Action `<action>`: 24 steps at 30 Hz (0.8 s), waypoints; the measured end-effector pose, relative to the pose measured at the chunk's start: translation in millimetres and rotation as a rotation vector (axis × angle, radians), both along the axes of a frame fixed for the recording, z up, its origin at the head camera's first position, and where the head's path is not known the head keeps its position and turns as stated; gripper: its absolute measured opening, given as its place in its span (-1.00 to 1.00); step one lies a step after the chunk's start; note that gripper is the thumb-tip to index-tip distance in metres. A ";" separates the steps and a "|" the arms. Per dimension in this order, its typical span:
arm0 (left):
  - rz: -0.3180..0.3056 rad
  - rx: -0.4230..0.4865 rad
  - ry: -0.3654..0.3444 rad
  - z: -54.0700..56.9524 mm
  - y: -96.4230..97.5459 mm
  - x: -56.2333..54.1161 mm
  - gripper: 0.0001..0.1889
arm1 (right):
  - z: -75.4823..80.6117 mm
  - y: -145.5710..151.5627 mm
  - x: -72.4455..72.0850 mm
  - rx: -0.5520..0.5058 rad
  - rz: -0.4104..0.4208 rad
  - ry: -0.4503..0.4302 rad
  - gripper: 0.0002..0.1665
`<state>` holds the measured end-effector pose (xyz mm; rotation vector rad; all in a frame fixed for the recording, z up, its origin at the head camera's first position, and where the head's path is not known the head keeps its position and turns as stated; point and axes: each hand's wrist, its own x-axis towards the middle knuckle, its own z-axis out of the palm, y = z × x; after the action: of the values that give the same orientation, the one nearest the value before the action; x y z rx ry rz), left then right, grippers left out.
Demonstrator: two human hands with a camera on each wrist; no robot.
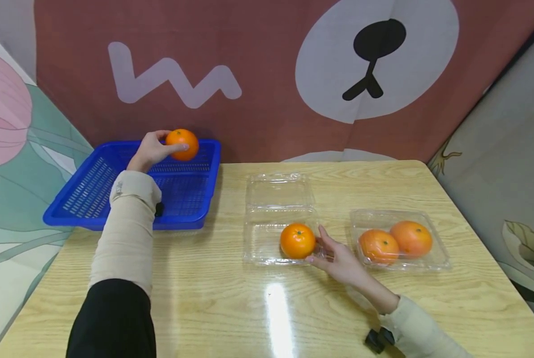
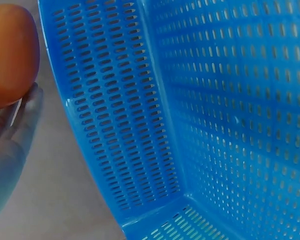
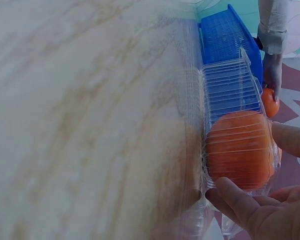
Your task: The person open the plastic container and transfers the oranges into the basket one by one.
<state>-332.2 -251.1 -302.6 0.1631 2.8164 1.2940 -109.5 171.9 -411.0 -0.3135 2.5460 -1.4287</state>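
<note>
An orange [image 1: 183, 144] is gripped by my left hand [image 1: 152, 150] over the far side of the blue basket [image 1: 181, 199]. In the left wrist view the same orange [image 2: 11, 56] shows at the left edge, outside the basket's perforated wall. A second orange [image 1: 297, 240] sits in the right part of a clear plastic clamshell box [image 1: 262, 243], whose lid [image 1: 280, 191] lies folded back. My right hand [image 1: 338, 261] is at that box's right side, thumb and fingers spread around its corner. Through the ribbed wall, the right wrist view shows the boxed orange [image 3: 240, 150].
To the right stands another clear box [image 1: 428, 263], shut, with two oranges [image 1: 411, 239] inside. The wooden table [image 1: 213, 298] ends at a brown printed backdrop [image 1: 267, 119] behind. A small black device [image 1: 375, 341] is at the right wrist.
</note>
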 end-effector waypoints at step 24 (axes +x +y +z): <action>-0.033 0.016 -0.196 -22.4 4.4 -7.6 -0.10 | -1.8 -0.2 -0.6 -0.015 0.002 -0.005 -0.02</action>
<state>-339.8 -246.7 -325.0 0.0786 2.6294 1.2510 -110.1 171.8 -412.8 -0.3140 2.5321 -1.4464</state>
